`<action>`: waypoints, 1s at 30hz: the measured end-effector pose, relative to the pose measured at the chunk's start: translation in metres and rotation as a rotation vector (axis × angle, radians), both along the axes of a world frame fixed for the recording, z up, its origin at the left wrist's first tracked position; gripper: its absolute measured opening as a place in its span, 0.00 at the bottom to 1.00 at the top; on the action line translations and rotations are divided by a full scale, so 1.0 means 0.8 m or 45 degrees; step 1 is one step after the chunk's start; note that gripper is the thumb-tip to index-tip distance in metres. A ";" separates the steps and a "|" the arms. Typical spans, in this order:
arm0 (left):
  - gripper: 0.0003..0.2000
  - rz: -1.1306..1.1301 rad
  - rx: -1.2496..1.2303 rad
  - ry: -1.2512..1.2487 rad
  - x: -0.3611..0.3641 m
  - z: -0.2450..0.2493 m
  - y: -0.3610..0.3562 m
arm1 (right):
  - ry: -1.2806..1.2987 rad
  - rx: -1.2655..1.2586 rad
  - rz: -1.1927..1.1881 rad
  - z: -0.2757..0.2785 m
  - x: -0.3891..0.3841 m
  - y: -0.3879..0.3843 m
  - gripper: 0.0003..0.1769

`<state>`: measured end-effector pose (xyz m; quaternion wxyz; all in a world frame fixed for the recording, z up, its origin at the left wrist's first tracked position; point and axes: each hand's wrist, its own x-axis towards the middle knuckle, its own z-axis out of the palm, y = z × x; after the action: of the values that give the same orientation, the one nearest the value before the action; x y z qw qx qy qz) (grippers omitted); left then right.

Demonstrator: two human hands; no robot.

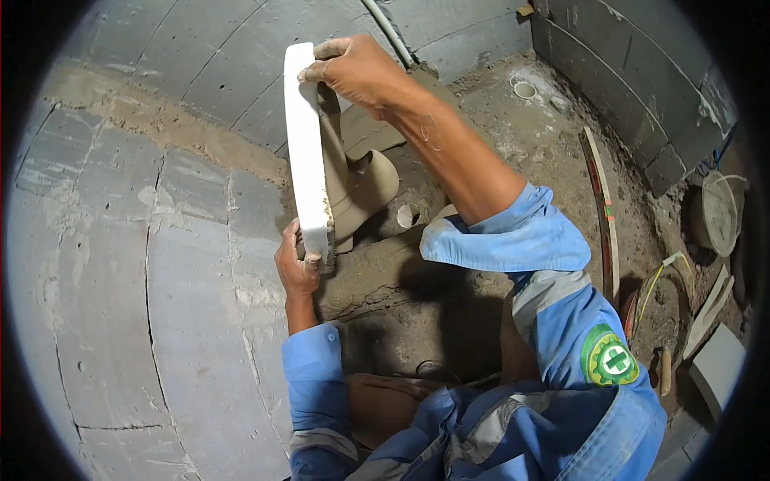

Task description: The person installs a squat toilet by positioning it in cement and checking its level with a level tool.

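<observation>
A squat toilet pan (307, 152) stands on its edge, with its white rim side to the left. The unglazed beige underside and the curved outlet (375, 180) face right. My right hand (357, 74) is closed over the upper end of the rim, thumb on the white face. Lower down, my left hand (297, 260) grips the bottom end, where grey mortar clings to the rim. Just right of the pan, a white pipe mouth (407, 215) opens in a hollow of the rough floor. A mortar-covered ledge (361, 280) lies under the pan's lower end.
Grey block walls (192, 297) enclose the left and back. A pipe ring (524, 90) sits in the far floor. A long red-edged straight bar (600, 200) lies to the right, near a bucket (716, 212), a wooden handle (666, 370) and a grey block (718, 365).
</observation>
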<state>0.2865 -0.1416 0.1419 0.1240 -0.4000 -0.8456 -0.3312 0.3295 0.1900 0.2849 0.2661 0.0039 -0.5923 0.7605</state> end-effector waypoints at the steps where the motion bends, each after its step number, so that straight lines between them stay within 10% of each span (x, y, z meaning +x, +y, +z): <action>1: 0.53 0.017 0.016 -0.005 0.005 0.005 -0.001 | -0.005 0.016 0.017 0.004 -0.005 -0.004 0.26; 8: 0.52 0.087 0.591 -0.001 0.040 0.142 0.036 | -0.044 0.200 0.059 0.045 -0.041 -0.028 0.24; 13: 0.42 0.333 -0.053 0.478 -0.017 0.275 0.112 | 0.008 0.151 0.386 0.083 -0.069 -0.048 0.18; 23: 0.34 0.439 0.016 0.160 -0.101 0.285 0.156 | -0.044 0.260 0.413 0.118 -0.074 -0.065 0.25; 30: 0.35 0.395 0.107 0.211 -0.101 0.285 0.143 | -0.074 1.158 -0.030 -0.016 0.092 0.081 0.40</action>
<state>0.2053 -0.0269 0.3701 0.2595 -0.2853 -0.8694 -0.3089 0.4028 0.2552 0.2724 0.2292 0.0923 -0.8732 0.4200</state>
